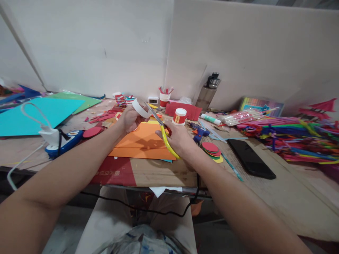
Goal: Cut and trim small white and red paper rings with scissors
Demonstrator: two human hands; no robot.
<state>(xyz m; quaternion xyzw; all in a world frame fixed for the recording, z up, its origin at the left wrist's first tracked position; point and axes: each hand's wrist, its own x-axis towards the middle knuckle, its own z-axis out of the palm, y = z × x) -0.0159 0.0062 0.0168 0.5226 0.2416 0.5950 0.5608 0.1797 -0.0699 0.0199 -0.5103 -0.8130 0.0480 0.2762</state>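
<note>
My left hand (131,118) is closed on a curled strip of white paper (140,108), which stands up from the fingers. Yellow-handled scissors (167,140) are in my right hand (178,137), their blades pointing up and left toward the strip. Whether the blades touch the paper I cannot tell. Below both hands lie orange paper sheets (140,137) on cardboard. Just beyond my right hand stands a small red tub with a white lid (180,115). A blue glue gun (200,134) and a stack of paper circles (211,149) lie to its right.
A black phone (251,158) lies at right, near a heap of colourful pipe cleaners (291,137). A bottle (208,93) leans at the back wall. On the left are turquoise paper (39,114) and a blue power strip (63,144). A black cable (159,212) hangs below the table edge.
</note>
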